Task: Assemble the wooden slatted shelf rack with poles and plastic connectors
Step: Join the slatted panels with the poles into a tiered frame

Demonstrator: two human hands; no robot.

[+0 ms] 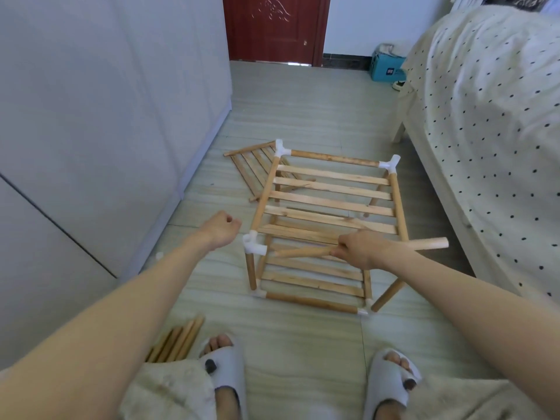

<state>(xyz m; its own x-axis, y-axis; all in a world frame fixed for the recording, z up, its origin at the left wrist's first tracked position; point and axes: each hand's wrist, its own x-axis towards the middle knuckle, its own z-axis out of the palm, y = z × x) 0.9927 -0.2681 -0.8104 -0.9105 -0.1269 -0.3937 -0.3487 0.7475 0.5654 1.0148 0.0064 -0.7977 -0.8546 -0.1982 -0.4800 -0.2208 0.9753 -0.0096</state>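
Floor (303, 95): pale tile; rack (327, 207) stands on it.
Room: bed (491, 116) right, red door (272, 25) ahead.
My right hand (360, 248): clamped round a pole (430, 244).
My left hand (222, 228): curled, holding nothing.

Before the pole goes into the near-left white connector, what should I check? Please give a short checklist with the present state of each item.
1. Right hand has a firm grip on the pole: ok.
2. Pole tip points toward the white connector: ok.
3. Tip seated in the socket: not ok, it stops short of it.
4. Left hand steadies the connector: not ok, it holds nothing.
5. Socket free inside: cannot tell.
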